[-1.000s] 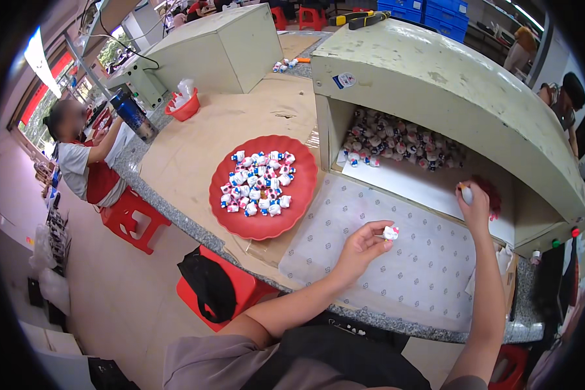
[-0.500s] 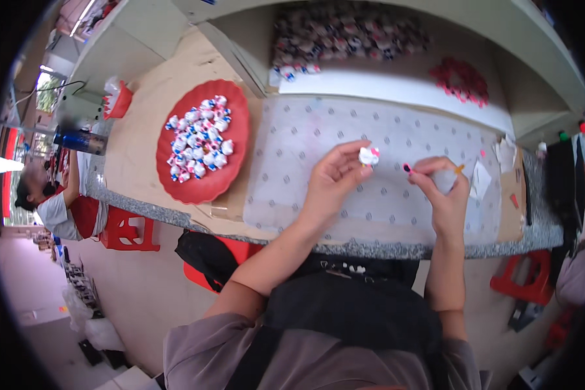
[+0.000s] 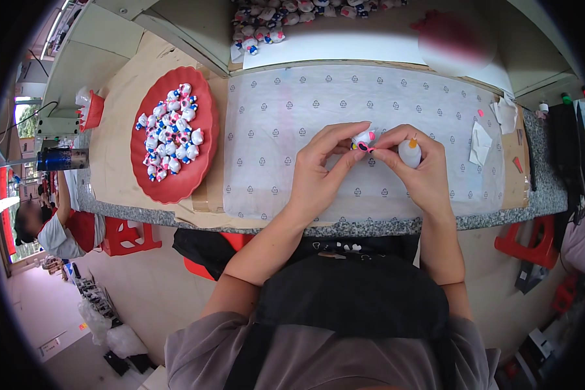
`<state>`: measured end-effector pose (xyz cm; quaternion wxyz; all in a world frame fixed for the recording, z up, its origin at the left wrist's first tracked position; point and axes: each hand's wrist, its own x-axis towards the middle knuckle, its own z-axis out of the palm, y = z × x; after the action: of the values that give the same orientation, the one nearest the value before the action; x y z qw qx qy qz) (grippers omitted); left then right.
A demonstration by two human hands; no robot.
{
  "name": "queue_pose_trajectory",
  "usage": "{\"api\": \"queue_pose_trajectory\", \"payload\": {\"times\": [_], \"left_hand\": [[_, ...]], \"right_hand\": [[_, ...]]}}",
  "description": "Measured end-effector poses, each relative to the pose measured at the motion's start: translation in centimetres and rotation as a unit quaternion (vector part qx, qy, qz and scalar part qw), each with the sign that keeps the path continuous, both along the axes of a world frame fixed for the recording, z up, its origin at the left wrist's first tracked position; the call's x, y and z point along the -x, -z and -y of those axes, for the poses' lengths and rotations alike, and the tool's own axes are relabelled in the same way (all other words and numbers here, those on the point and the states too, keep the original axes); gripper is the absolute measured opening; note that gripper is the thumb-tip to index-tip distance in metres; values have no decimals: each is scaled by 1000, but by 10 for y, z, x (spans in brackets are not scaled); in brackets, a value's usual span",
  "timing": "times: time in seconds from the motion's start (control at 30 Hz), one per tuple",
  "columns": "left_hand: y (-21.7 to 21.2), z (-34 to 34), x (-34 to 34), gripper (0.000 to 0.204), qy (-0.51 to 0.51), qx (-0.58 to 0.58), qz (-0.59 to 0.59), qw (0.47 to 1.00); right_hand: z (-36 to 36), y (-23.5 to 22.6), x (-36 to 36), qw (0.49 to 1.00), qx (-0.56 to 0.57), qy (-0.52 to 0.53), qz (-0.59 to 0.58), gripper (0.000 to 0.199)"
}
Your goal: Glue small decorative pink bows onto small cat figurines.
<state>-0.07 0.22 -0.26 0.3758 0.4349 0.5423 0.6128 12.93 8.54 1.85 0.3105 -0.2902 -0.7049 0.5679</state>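
Observation:
Pinched between the thumb and fingers of my left hand point(image 3: 319, 166) is a small white figurine point(image 3: 362, 138) with pink on it. My right hand point(image 3: 429, 175) brings a tiny pink-rimmed pair of dark glasses point(image 3: 363, 147) against the figurine's front, thumb and forefinger closed on one end. A small whitish squeeze bottle point(image 3: 409, 155) with an orange tip is tucked in the same right hand. Both hands meet above the white patterned sheet point(image 3: 273, 175). Fingers partly hide the figurine.
To the left, a red scalloped plate point(image 3: 204, 156) holds many similar figurines point(image 3: 169, 133). More figurines point(image 3: 266, 29) and a blurred pink pile point(image 3: 452, 39) sit on the shelf. Crumpled paper point(image 3: 480, 143) lies at right. A co-worker point(image 3: 68, 224) sits far left, near a dark blue can point(image 3: 61, 159).
My hands have come together; the right one moved left, bringing the glasses from apart to against the figurine. The whole view has shifted, with the shelf now higher in the picture.

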Motion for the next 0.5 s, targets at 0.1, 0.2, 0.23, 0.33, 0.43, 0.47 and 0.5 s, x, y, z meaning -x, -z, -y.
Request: {"api": "queue_pose_trajectory", "payload": {"times": [0.1,0.2,0.23,0.33,0.43,0.47,0.5], "left_hand": [[-1,-1,0,34,-4,2,3,1000],[0,-1,2,32,3,-15,-6,1000],[0,-1,2,30,10,-16,8,1000],[-3,0,4,27,23,-7,66,998],[-9,0,3,24,31,-3,160,987],[-10,-1,3,23,31,-9,209,977],[-10,0,3,23,31,-8,209,977]], "right_hand": [[0,1,1,1000,9,8,-8,9],[0,3,1,999,38,23,-18,11],[0,4,2,999,38,23,-17,11],[2,6,3,998,51,33,-30,15],[2,8,3,998,10,61,-19,19],[3,7,4,997,25,60,-47,20],[4,6,4,995,40,58,-75,22]]}}
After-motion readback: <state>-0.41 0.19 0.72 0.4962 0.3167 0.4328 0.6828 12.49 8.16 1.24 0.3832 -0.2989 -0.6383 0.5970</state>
